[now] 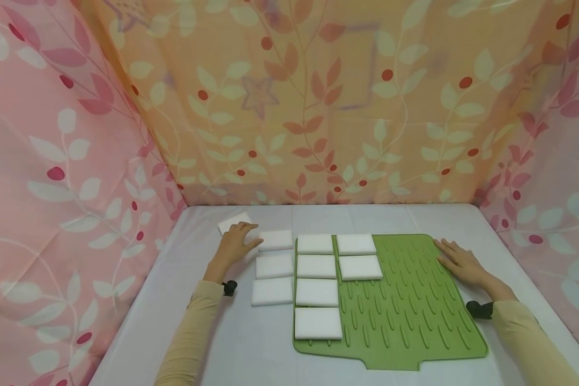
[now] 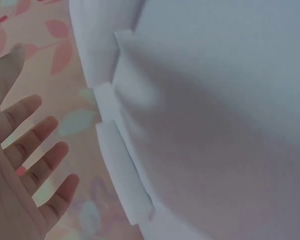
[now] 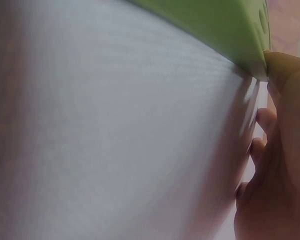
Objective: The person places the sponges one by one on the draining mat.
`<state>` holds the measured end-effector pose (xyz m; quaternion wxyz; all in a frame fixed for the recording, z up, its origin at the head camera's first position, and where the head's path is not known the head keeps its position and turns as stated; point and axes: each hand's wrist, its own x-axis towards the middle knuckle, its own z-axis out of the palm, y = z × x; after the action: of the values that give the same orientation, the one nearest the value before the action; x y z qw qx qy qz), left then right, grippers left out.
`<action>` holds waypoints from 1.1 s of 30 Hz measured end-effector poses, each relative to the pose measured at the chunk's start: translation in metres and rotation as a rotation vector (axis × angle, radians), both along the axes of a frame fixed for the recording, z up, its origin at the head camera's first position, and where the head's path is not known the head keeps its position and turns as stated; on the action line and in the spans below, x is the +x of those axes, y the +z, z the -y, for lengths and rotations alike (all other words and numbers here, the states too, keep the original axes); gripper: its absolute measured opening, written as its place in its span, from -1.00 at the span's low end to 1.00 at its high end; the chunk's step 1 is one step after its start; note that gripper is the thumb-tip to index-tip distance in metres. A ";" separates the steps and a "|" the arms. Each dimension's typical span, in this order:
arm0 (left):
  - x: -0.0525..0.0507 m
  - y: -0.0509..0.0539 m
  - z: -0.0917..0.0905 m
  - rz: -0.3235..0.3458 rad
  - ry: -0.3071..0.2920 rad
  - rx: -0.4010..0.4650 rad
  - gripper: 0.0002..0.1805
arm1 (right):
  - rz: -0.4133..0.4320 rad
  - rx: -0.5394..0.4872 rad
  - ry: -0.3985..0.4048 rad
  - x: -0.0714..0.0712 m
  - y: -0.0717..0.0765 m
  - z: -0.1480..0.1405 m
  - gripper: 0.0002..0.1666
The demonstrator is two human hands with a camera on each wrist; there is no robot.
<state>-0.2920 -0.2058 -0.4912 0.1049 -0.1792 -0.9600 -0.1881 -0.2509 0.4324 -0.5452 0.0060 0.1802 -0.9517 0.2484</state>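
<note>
My left hand (image 1: 232, 247) hovers at the back left, beside a tilted white sponge block (image 1: 235, 219) whose near part it hides. In the left wrist view its fingers (image 2: 32, 172) are spread and hold nothing, apart from a white sponge block (image 2: 122, 170). Three more white blocks (image 1: 272, 291) stand in a column left of the green mat (image 1: 405, 300). On that mat, several white blocks (image 1: 317, 292) line the left edge and two (image 1: 360, 267) form a second column. My right hand (image 1: 465, 266) rests at the mat's right edge, thumb touching the rim, other fingers (image 3: 265, 120) on the table.
A white-covered table (image 1: 149, 327) carries everything. A yellow flowered curtain (image 1: 289, 134) closes off the back, with pink flowered curtains (image 1: 91, 214) at both sides. The mat has raised ridges and a tab (image 1: 393, 364) at its near edge.
</note>
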 end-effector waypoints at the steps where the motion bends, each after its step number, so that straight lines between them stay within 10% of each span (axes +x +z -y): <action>1: -0.001 -0.001 0.002 0.002 0.009 0.001 -0.40 | 0.001 0.002 0.000 0.000 0.000 0.000 -0.34; 33: -0.040 -0.026 0.048 0.099 0.174 0.123 -0.28 | 0.008 -0.001 -0.010 0.000 0.002 0.001 -0.34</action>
<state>-0.3321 -0.2536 -0.5177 0.0839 -0.0787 -0.9626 -0.2454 -0.2511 0.4313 -0.5430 0.0034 0.1744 -0.9525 0.2495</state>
